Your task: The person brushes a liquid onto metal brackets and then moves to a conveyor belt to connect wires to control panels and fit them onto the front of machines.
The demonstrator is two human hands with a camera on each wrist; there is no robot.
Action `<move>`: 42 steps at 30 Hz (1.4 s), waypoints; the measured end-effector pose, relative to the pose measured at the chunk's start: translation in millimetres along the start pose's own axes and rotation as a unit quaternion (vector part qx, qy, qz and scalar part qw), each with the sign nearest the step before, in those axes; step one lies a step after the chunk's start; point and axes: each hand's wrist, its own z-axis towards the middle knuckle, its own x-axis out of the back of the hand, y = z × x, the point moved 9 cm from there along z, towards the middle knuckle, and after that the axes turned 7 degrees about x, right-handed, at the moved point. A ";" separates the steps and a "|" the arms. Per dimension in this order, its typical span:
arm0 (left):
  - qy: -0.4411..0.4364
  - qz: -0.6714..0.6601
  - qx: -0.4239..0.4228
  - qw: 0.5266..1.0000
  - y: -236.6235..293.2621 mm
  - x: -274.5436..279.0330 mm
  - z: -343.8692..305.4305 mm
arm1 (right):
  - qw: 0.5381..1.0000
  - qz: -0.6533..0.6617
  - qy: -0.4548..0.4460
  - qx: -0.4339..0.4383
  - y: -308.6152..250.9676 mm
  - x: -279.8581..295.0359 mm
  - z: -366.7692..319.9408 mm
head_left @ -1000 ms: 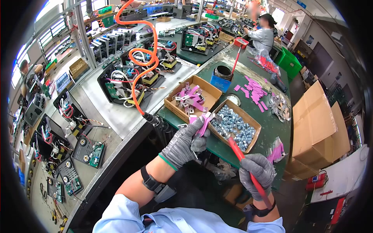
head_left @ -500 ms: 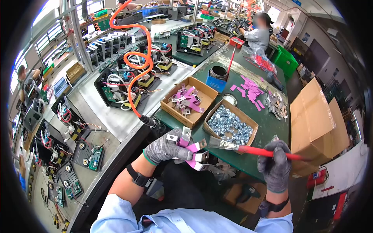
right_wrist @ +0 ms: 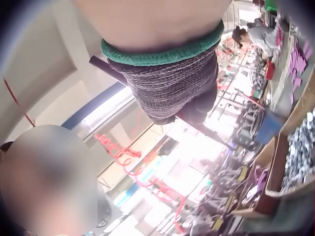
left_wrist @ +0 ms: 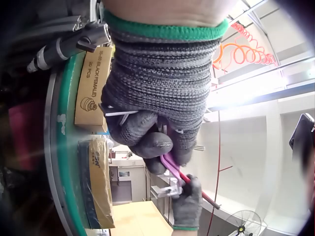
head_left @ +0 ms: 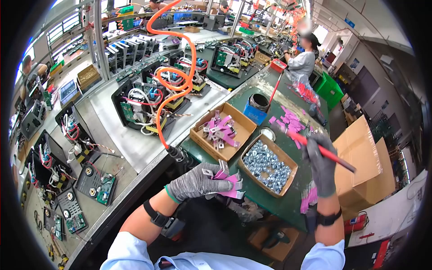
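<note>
My gloved left hand [head_left: 193, 182] grips several metal strips with purple sleeves [head_left: 233, 184], their bare holed ends fanning out past the fingers. In the left wrist view a purple strip [left_wrist: 171, 166] pokes out between the fingertips. Off to the right, my gloved right hand [head_left: 321, 164] holds a red-handled brush [head_left: 338, 159], raised and apart from the strips. Its bristle end is blurred and points toward the loose purple pieces [head_left: 291, 122]. A cardboard tray of similar strips [head_left: 220, 130] and a tray of zinc-coloured screws [head_left: 267, 166] lie beyond my left hand.
Behind the trays stands a blue box with a dark round can [head_left: 256, 108] and another red-handled stick [head_left: 276, 86]. An orange coiled hose [head_left: 158, 117] hangs at left near wired units [head_left: 135, 105]. A large carton [head_left: 355, 153] flanks the right side; a person [head_left: 302, 63] works farther back.
The brush has gone from beside the held strips out to the right, then up over the bench. My left hand has drawn back from the trays, its strips now fanned out.
</note>
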 end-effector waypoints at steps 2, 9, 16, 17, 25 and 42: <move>0.010 0.007 0.013 1.000 -2.5 7.6 -2.4 | 0.999 -0.034 -0.032 0.026 15.2 -12.7 49.0; 0.043 -0.011 0.029 0.999 0.5 35.3 -13.3 | 0.975 -0.158 -0.143 -0.055 140.9 -80.0 165.8; 0.143 -0.023 0.008 0.989 24.8 52.3 -15.3 | 0.923 -0.327 -0.173 0.108 119.5 -98.3 176.9; 0.161 -0.061 -0.014 0.985 3.3 57.8 4.7 | 0.918 -0.336 -0.164 0.132 105.1 -97.7 171.9; 0.355 0.446 -0.024 0.821 62.1 94.5 118.4 | 0.948 -0.259 -0.087 0.164 52.5 -54.4 125.5; 0.208 0.074 -0.077 0.972 84.0 73.6 61.5 | 0.986 -0.103 -0.008 0.133 -36.5 10.5 12.8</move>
